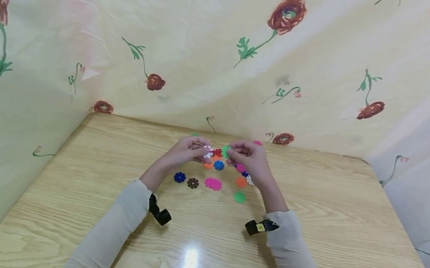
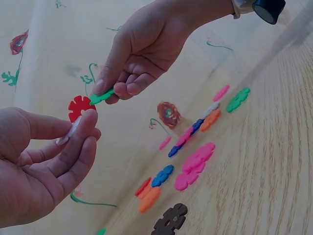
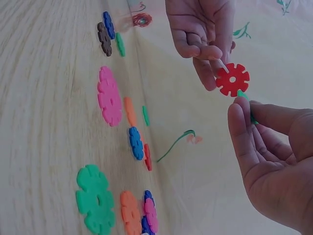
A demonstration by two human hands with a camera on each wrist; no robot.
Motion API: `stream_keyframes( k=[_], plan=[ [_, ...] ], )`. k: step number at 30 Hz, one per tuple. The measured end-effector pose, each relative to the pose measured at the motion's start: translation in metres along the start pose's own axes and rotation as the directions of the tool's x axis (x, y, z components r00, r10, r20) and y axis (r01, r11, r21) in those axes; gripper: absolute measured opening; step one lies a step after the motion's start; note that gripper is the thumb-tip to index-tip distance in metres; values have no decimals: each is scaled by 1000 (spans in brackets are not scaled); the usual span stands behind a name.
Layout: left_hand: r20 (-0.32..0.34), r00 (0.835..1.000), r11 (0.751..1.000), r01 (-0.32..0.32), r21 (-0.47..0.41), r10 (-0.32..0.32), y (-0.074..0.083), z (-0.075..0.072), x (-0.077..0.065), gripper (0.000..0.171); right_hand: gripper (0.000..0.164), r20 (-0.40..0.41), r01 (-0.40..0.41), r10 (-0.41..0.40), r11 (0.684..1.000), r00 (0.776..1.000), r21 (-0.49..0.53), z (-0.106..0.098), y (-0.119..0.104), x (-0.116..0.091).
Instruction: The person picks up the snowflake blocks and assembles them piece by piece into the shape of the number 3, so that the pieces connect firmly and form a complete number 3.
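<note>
Above the far part of the table, my left hand [image 1: 186,152] pinches a white notched plastic disc [image 1: 207,152] between thumb and fingers. A red notched disc [image 3: 224,87] is slotted onto the white one and stands out from the fingertips. My right hand [image 1: 252,160] pinches a green notched disc [image 2: 101,96] by its edge. In both wrist views the green disc meets the rim of the red disc, roughly crosswise to it. Fingers cover much of the white and green discs.
Loose notched discs lie on the wooden table [image 1: 199,226] beneath the hands: dark blue [image 1: 179,177], brown [image 1: 192,183], pink [image 1: 213,184], blue [image 1: 218,165], orange [image 1: 241,182], green [image 1: 239,197] and several others. A flowered cloth [image 1: 194,54] hangs behind the table and along its sides.
</note>
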State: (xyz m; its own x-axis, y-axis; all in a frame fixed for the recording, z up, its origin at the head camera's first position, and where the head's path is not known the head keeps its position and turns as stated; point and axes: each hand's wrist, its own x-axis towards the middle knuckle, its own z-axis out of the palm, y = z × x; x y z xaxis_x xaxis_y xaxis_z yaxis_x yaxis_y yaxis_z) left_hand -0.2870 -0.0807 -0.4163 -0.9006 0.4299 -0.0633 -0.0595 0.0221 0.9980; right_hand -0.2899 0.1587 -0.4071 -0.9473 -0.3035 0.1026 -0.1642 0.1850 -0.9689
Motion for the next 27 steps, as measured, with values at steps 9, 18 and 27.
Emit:
stream_keyframes(
  k=[9,18,27],
  plan=[
    [6,1000,1000,-7,29,7,-3,1,2,39,25,-11,-16,16,1000,1000,-13,4,0,-1],
    [-49,998,1000,-26,17,27,-3,5,0,30,25,-46,16,-15,1000,999,19,9,-3,-1],
    [-43,999,999,-33,-5,33,3,5,-3,30,22,-56,50,-46,997,997,60,13,0,-1]
  ],
)
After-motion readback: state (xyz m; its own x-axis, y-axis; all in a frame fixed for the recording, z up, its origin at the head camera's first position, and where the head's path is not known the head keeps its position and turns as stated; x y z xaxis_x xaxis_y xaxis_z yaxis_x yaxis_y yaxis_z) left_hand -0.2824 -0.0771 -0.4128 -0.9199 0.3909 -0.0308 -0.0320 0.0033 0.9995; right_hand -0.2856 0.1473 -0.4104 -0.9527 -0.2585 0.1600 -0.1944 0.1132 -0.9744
